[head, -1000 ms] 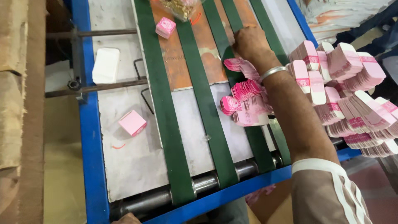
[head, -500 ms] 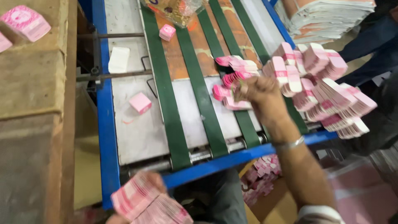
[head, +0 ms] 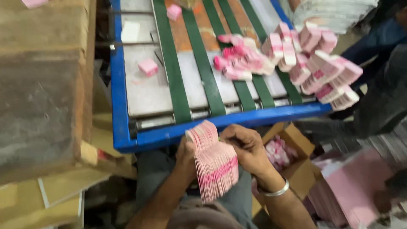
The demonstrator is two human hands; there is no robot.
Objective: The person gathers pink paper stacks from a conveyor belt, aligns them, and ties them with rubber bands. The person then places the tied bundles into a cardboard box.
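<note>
Facing a blue-framed worktop with green belts, pink flat packets heaped there. Both hands' fingers clasp a pink card stack; an open carton sits below

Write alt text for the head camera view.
Both hands, left hand and right hand, grip a fanned stack of pink cards before a blue-framed conveyor with green belts, where more pink bundles lie.

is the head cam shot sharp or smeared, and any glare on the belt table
Head view: motion-smeared throughout; the pink stack held between the left hand and right hand shows soft edges, the pink piles at right blur worst; the metal plate carries only a dull, even sheen, no hard glare.
</note>
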